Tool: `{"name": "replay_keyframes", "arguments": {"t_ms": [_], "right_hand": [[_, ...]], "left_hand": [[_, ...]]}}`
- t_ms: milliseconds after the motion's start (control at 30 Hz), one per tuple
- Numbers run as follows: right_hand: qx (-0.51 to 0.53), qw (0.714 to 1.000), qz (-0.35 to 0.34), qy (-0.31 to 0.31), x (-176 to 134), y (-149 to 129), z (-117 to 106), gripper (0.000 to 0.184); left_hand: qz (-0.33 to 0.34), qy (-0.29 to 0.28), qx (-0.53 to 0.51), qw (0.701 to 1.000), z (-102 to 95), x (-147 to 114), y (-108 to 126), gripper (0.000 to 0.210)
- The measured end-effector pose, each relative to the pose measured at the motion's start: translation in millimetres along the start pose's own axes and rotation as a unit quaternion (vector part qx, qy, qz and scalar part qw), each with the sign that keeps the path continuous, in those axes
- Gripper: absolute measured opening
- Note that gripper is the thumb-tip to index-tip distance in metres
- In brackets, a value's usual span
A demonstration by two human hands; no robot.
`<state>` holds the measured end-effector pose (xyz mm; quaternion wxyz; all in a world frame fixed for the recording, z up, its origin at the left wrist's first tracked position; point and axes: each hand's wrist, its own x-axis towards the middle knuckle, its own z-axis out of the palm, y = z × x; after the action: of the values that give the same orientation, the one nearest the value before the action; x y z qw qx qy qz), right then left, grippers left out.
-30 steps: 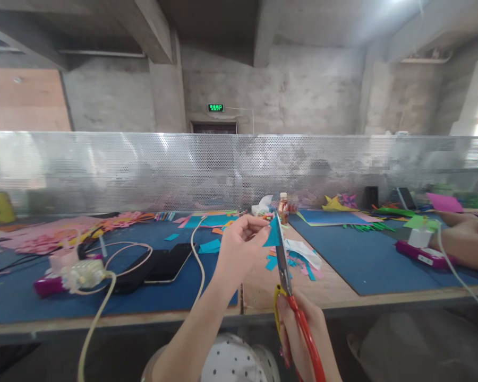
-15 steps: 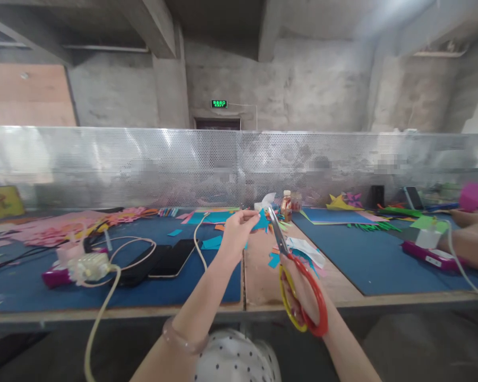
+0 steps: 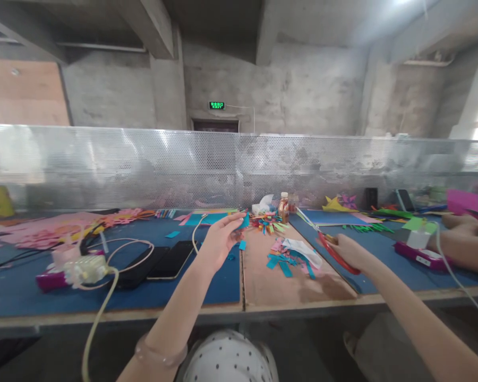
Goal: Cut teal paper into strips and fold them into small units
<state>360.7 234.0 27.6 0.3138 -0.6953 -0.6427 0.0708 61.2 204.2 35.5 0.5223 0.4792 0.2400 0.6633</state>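
Between the fingers of my left hand (image 3: 220, 239) is a small piece of blue paper (image 3: 244, 220), held above the table near the middle. My right hand (image 3: 348, 250) is off to the right, wrapped round the red handle of a pair of scissors (image 3: 336, 256). The scissor blades point up and left, over the edge of the right blue mat (image 3: 366, 265). On the bare wooden strip (image 3: 271, 289) between the hands lies a heap of blue and pink paper scraps (image 3: 286, 264), with a crumpled white paper (image 3: 302, 250) beside it.
Two dark phones (image 3: 174, 260) and a plugged-in power strip (image 3: 50, 279) with cables are at left. A small bottle (image 3: 284, 206) stands behind the colourful paper strips (image 3: 267, 223). At far right, another person's hands (image 3: 460, 228) are near a purple power strip (image 3: 424, 256).
My right hand has carried the scissors right, away from my left hand and the blue paper. My left hand has shifted slightly left, still with the paper.
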Motion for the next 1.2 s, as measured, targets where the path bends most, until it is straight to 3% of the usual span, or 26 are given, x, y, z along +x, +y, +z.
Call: {"name": "replay_keyframes", "arguments": {"t_ms": [200,300,400,533,633,833,1000,1200], "right_hand": [[-0.163,0.986,0.020,-0.022,31.6,44.0,-2.4,0.024],[-0.186,0.982,0.027,-0.008,29.8,60.7,-1.7,0.029],[-0.164,0.986,0.009,0.015,23.9,59.6,-1.3,0.028],[-0.054,0.997,-0.056,0.020,10.7,16.5,10.6,0.019],[0.073,0.993,-0.086,-0.032,-1.8,-36.7,32.7,0.029],[0.290,0.939,-0.065,-0.175,-12.4,-125.6,90.5,0.049],[0.378,0.892,-0.064,-0.241,-2.1,-150.2,121.8,0.030],[0.426,0.863,-0.097,-0.253,13.4,-146.6,141.5,0.023]], "left_hand": [[-0.014,-0.048,0.076,0.996,-5.8,-3.3,-2.3,0.033],[-0.021,-0.054,0.102,0.993,-12.3,-8.3,-0.9,0.033],[-0.037,-0.061,0.093,0.993,-18.3,-10.5,-0.5,0.030],[-0.073,-0.044,0.099,0.991,-22.2,-4.7,-6.4,0.027],[-0.092,-0.041,0.124,0.987,-24.6,2.0,-13.0,0.031],[-0.091,-0.039,0.182,0.978,-39.5,13.5,-17.6,0.033],[-0.095,-0.057,0.225,0.968,-57.6,27.9,-17.3,0.031],[-0.124,-0.057,0.247,0.959,-69.2,43.8,-26.7,0.030]]}}
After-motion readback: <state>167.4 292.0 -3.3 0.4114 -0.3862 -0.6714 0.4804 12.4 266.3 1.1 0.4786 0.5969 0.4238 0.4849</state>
